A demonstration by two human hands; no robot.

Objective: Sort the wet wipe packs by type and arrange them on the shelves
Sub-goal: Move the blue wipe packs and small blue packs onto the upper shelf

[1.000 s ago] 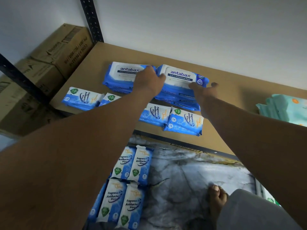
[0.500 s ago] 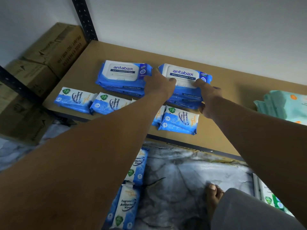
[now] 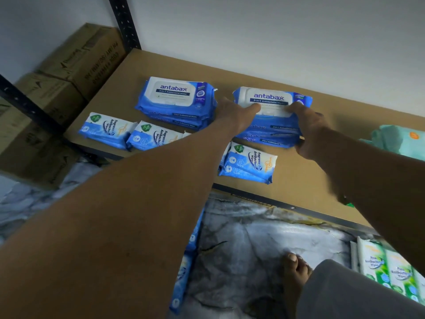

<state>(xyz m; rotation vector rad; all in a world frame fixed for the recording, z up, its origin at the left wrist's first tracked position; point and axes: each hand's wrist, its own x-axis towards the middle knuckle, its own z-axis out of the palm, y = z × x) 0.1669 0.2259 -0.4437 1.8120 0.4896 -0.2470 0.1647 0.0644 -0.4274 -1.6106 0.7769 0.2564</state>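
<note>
At the upper left of the frame, cardboard boxes (image 3: 76, 72) are sitting beside the black upright (image 3: 125, 21), their print too blurred to read. On the shelf board (image 3: 299, 180), two small blue packs (image 3: 105, 130) are lying side by side near the front edge at left. My forearm is covering the right end of the second one. Behind them the left Antabax stack (image 3: 177, 100) is resting alone, its lower packs showing only as edges.

Just right of it, my left hand (image 3: 234, 116) is gripping the left end of the right Antabax stack (image 3: 271, 120), with the thumb lying on the white lid and the fingers out of sight. My right hand (image 3: 315, 130) is clasping that stack's right end, thumb on top and fingers curled round the side. I cannot tell how many packs are making up that stack.

Just in front of it, a short pile of small packs (image 3: 248, 162) is lying near the shelf's front edge, its left side hidden by my arm. At the right edge, teal packs (image 3: 400, 139) are running out of the frame. At the lower middle, floor packs (image 3: 184, 272) are peeking out from under my left forearm. At the lower right, green packs (image 3: 388, 270) are standing, partly cut off.
</note>
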